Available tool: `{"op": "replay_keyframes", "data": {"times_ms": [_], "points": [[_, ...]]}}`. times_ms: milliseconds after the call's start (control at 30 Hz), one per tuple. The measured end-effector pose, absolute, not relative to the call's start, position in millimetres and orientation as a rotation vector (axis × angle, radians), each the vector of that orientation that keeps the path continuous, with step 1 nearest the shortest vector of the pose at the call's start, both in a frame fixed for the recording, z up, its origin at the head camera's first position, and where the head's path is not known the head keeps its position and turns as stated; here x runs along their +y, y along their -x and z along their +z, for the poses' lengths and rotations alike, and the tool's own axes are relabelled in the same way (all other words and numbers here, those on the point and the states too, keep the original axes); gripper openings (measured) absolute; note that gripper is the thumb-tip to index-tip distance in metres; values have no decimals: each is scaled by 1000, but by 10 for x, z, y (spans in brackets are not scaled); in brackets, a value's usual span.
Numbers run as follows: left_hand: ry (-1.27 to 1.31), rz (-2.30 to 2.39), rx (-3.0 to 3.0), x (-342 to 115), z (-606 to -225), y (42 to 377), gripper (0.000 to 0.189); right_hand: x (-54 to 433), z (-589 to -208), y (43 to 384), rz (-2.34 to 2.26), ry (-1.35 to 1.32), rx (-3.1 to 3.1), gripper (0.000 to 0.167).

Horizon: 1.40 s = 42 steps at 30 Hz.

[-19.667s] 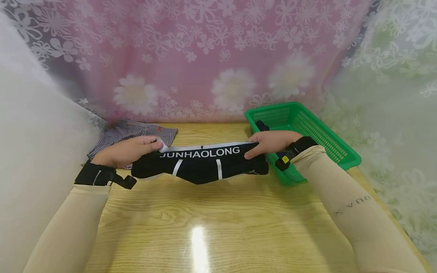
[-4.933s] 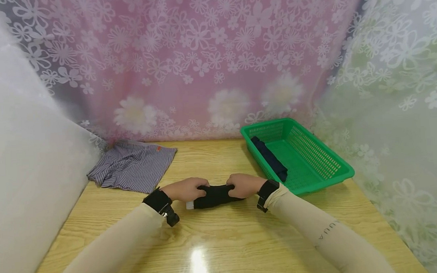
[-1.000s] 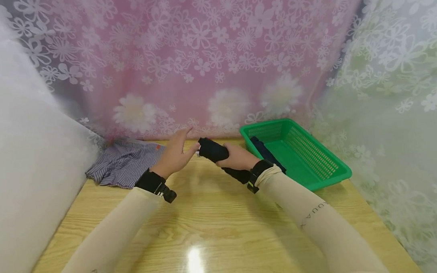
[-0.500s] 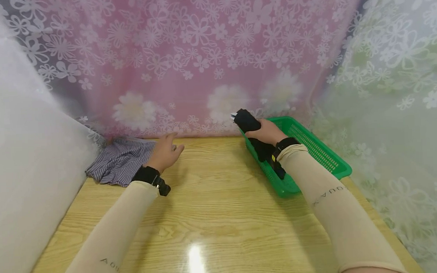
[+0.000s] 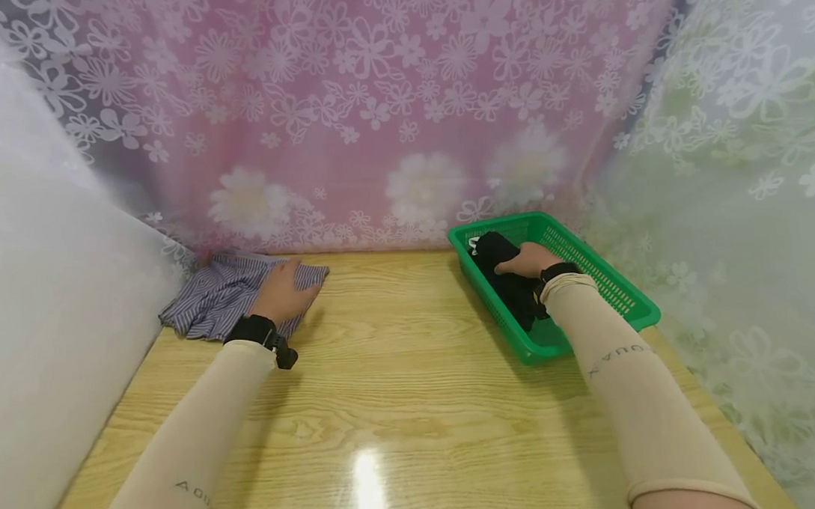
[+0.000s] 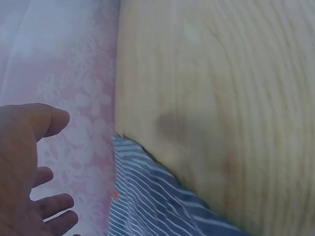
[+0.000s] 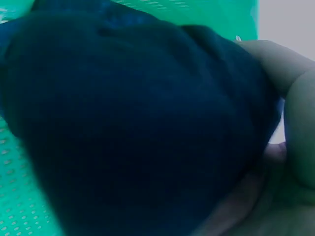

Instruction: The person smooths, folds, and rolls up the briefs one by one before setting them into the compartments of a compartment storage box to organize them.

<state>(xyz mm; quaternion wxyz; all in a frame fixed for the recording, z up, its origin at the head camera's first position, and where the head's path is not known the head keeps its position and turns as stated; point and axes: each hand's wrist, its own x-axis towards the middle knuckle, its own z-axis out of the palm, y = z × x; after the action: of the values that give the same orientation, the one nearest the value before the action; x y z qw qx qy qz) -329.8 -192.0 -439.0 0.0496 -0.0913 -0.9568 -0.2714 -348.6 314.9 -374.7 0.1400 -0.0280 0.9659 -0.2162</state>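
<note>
At the far left of my head feed a white sheet slopes down to the bench. Next comes the striped cloth, lying rumpled on the bench's far left corner, at the foot of the pink curtain. I have the left hand hanging over the right part of that cloth. My left wrist feed shows its thumb and fingers apart and loosely bent, with a gap between them and the fabric; a small orange tag shows on the cloth there. Behind the hand I see a black wristband and a beige sleeve with dark lettering.

Across the wood to the right sits the green basket, set at a slant. Inside, along its left wall, is the black bundle, a bit of white showing at its far end. I have the right hand clamped on that bundle, thumb over its near side. On my right wrist feed the bundle fills most of the view, and dark blue fabric shows behind it. A pale green floral curtain closes off the right side.
</note>
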Motion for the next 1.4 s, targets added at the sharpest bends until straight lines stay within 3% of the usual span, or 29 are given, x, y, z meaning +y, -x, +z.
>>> {"op": "replay_keyframes", "data": {"times_ms": [200,533,1000,1400], "points": [[239,-816,-2891,-2040,-4522,3315,71,3133,-3889,3556,-579,90,2752,94],[176,-739,-2894,-2224,-4560,3380,85,3065,-3843,3464,-391,180,2643,86],[-60,-641,-2947,-2640,-4688,3403,102,3216,-3775,3476,-678,97,2885,105],[-176,-643,-3181,-2813,-4859,3446,115,2743,-3614,3484,-696,312,3202,87]]}}
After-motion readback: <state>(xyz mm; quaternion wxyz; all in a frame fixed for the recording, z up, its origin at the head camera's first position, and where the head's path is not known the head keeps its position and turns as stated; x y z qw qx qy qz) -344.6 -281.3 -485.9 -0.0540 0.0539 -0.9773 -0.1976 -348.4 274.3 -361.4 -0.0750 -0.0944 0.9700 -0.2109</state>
